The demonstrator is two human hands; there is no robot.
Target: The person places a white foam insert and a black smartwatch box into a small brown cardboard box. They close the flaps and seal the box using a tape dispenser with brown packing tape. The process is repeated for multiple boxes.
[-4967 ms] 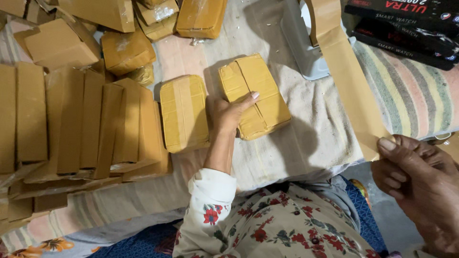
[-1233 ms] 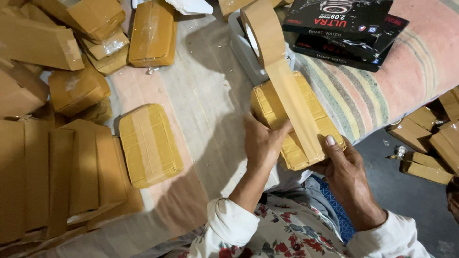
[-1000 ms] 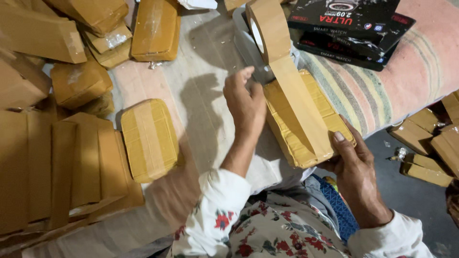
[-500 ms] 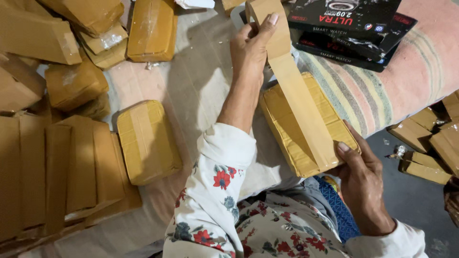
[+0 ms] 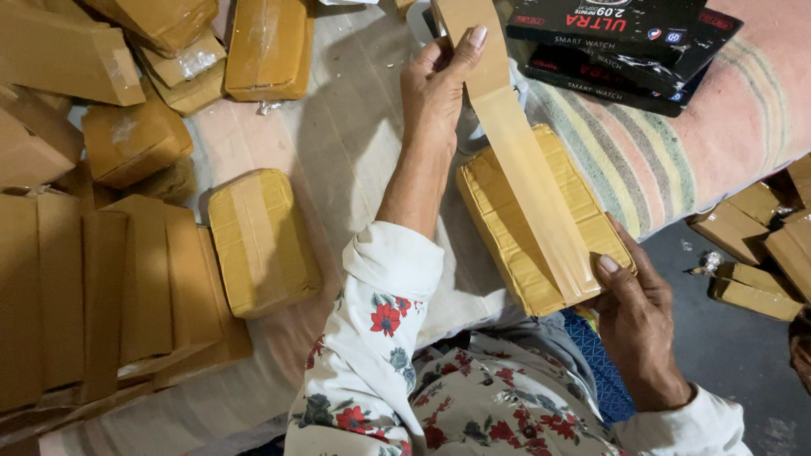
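Pale cloth (image 5: 338, 152) is covering the work surface, with one taped parcel (image 5: 262, 241) lying alone and two black boxes (image 5: 625, 51) stacked at the far edge. One left hand (image 5: 435, 89) is reaching forward, gripping the brown tape strip (image 5: 524, 169), while one right hand (image 5: 638, 308) is clamping the yellow parcel (image 5: 498, 228) beneath it

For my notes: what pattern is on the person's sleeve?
White sleeve with red flowers, clearest in the head view.
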